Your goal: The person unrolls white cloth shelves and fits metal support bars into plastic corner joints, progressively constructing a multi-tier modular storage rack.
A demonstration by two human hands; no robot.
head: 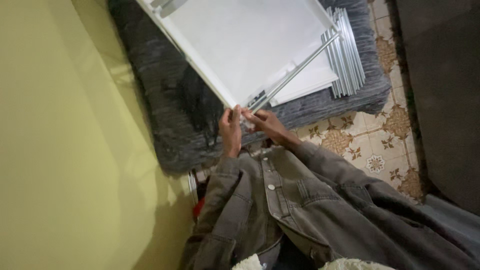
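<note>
A large white panel lies on a dark grey cushion. A long silver metal rod runs diagonally across the panel toward its near corner. My left hand grips the near corner of the panel, fingers curled. Just to its right, my right hand pinches the near end of the rod, where a small pale fitting sits between both hands. Both arms are in grey denim jacket sleeves.
A stack of several more silver rods and flat white sheets rest on the cushion's right side. A yellow wall fills the left. Patterned floor tiles lie to the right, beside dark furniture.
</note>
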